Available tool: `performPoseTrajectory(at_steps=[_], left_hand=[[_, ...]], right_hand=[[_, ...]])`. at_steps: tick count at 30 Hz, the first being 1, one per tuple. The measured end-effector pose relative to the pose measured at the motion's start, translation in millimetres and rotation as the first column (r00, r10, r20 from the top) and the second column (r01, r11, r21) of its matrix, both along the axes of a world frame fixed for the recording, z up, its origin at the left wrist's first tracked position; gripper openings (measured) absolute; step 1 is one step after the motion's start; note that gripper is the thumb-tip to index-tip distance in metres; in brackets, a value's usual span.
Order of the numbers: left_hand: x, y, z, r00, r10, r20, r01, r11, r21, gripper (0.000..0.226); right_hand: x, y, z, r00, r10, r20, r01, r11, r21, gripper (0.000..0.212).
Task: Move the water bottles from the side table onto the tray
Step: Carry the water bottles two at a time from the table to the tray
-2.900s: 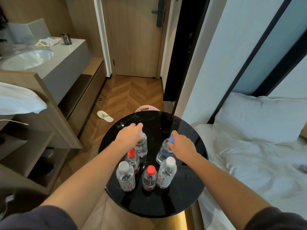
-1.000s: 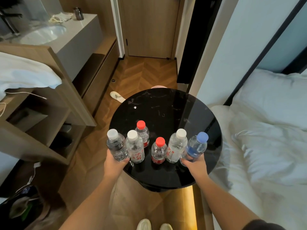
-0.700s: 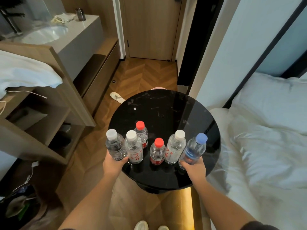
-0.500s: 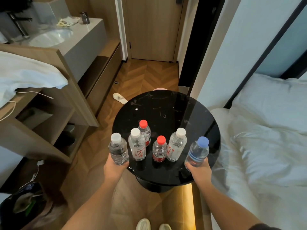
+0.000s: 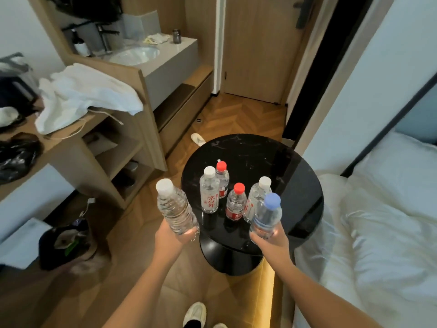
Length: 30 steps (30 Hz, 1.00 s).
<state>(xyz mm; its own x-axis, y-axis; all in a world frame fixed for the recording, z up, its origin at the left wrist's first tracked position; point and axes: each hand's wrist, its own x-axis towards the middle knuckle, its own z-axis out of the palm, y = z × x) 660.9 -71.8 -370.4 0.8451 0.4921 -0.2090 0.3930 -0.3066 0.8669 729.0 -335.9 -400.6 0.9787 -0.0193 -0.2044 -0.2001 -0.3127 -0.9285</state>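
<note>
My left hand point(image 5: 173, 236) grips the base of a clear ribbed bottle with a white cap point(image 5: 173, 208), held in the air left of the round black side table point(image 5: 293, 185). My right hand point(image 5: 269, 240) grips a blue-capped bottle point(image 5: 267, 214) by its base, above the table's near edge. Several bottles stand on the table: a white-capped one point(image 5: 209, 192), a red-capped one point(image 5: 222, 179) behind it, a short red-capped one point(image 5: 235, 202) and another white-capped one point(image 5: 257, 192). No tray is in view.
A wooden desk with shelves point(image 5: 101, 147) stands at the left, with a white towel point(image 5: 82, 95) on it. A bag point(image 5: 66, 242) lies on the floor beside it. A bed point(image 5: 383, 221) fills the right. A sink counter point(image 5: 151, 55) and a door point(image 5: 257, 43) are beyond. A slipper point(image 5: 197, 139) lies on the floor.
Both hands have lifted their bottles off the table and drawn them back toward me. The view has swung left, showing more of the desk.
</note>
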Motion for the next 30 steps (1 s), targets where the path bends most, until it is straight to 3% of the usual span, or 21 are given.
performPoseTrajectory(at_steps=[6,8,11,14,16,22,30], left_hand=[[-62.7,-20.2,44.2,0.960,0.210,0.187,-0.215,0.977,0.005,0.040],[-82.9,-19.2,52.3,0.929,0.289,0.229,-0.295,0.956,-0.010,0.032],[-110.7,-11.4,62.3,0.866,0.414,0.280,-0.417,0.907,-0.055,0.045],[-141.2,-4.6,77.0,0.810,0.503,0.301,-0.517,0.855,-0.036,0.052],[-163.5,-2.4,87.1,0.774,0.547,0.319,-0.570,0.821,-0.025,0.049],[-237.7,4.8,107.8,0.552,0.765,0.332,-0.791,0.606,-0.081,0.058],[-369.1,-1.4,152.9,0.357,0.839,0.411,-0.919,0.394,-0.008,0.059]], right_hand=[[-5.8,38.1,20.6,0.932,0.331,0.150,-0.331,0.943,-0.027,0.057],[-8.5,61.3,29.5,0.899,0.391,0.198,-0.396,0.918,-0.015,0.054],[-15.6,98.4,45.0,0.839,0.470,0.274,-0.493,0.870,0.016,0.045],[-26.6,132.3,55.2,0.758,0.586,0.287,-0.614,0.789,0.014,0.026],[-38.0,154.6,57.6,0.729,0.630,0.268,-0.661,0.750,0.035,0.027],[-113.3,214.4,88.2,0.676,0.681,0.281,-0.736,0.648,0.196,0.037],[-239.5,266.5,136.9,0.437,0.845,0.308,-0.895,0.372,0.248,0.051]])
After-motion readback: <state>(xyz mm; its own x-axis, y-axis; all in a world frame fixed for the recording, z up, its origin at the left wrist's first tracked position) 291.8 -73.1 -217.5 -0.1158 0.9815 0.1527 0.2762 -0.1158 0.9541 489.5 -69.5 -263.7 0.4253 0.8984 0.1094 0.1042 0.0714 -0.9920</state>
